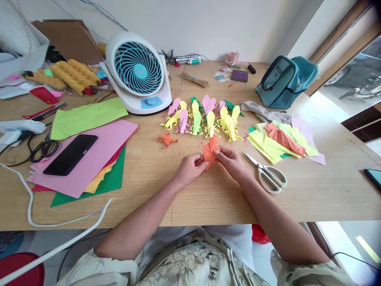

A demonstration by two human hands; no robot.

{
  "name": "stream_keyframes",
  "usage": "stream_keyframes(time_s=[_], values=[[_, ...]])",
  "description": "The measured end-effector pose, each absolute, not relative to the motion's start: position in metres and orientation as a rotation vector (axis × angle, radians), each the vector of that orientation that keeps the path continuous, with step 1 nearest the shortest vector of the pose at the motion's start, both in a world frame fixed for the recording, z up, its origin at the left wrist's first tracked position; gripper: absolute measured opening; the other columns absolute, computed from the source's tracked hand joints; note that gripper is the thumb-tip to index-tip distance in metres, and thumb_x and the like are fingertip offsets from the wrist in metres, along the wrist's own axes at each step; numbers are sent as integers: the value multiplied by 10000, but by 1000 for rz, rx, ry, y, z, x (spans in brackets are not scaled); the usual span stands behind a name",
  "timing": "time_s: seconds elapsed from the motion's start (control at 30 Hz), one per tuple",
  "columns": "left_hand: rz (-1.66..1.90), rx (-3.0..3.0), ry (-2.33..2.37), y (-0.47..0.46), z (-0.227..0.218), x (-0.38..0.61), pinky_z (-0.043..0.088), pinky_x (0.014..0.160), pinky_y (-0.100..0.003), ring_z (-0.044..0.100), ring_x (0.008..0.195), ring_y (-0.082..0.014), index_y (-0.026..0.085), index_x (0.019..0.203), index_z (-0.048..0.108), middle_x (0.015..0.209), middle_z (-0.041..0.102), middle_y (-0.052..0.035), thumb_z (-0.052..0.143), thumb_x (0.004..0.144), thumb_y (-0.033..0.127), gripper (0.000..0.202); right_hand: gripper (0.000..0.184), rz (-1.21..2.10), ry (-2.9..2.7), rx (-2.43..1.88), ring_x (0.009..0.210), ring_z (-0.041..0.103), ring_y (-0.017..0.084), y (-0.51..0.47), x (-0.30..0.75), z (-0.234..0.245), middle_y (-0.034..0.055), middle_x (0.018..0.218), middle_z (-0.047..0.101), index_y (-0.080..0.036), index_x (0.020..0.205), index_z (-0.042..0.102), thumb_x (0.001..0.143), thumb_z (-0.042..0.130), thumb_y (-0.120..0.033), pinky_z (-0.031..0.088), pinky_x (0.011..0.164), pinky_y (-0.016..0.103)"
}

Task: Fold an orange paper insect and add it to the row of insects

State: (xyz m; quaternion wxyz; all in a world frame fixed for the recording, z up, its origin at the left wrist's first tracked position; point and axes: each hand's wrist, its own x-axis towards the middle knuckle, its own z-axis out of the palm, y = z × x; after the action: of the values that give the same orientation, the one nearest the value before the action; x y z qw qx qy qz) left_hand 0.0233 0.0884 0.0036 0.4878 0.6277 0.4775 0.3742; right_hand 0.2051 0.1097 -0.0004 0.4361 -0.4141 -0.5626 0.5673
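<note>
Both my hands pinch a folded orange paper piece (210, 151) just above the wooden table (312, 190). My left hand (190, 167) grips its lower left edge, fingers closed. My right hand (230, 161) holds its right side, fingers closed too. Beyond it lie several folded paper figures (205, 117) in yellow, pink and green. A small finished orange figure (167, 139) sits to the left.
White-handled scissors (268, 172) lie right of my right hand. Cut paper pieces (281, 139) are stacked further right. Coloured sheets (98, 159) with a black phone (70, 154) lie left. A fan (138, 71) and a teal bag (282, 81) stand at the back.
</note>
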Motion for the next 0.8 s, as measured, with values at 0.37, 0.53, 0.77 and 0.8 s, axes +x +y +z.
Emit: stream_keyframes(time_s=[0.37,0.53,0.77,0.8], values=[[848,1571,1139,94,-8,22,360,530,-217,491,552,-108,134,781,661,614,580,16,618,812,369,241,406,1431,-1414,-1013,641,464,125,110,203,2,-4,701,575,-184,786,669,781,712,-588,381,604,259],[793,1528,1155,92,-4,21,390,544,-222,528,559,-119,136,738,654,602,604,8,637,787,332,203,423,1455,-1412,-1013,654,471,129,109,202,0,0,723,596,-186,816,673,773,712,-605,389,611,262],[755,1477,1118,90,3,23,418,545,-211,555,537,-109,131,731,652,593,624,6,616,780,256,140,465,1475,-1457,-983,647,462,130,109,203,3,-2,706,573,-184,785,660,748,714,-645,375,603,262],[755,1468,1115,90,3,23,424,546,-211,561,538,-109,128,749,658,600,632,3,617,780,249,131,461,1476,-1461,-976,651,466,130,109,203,3,-2,718,578,-185,803,664,756,709,-641,377,606,262]])
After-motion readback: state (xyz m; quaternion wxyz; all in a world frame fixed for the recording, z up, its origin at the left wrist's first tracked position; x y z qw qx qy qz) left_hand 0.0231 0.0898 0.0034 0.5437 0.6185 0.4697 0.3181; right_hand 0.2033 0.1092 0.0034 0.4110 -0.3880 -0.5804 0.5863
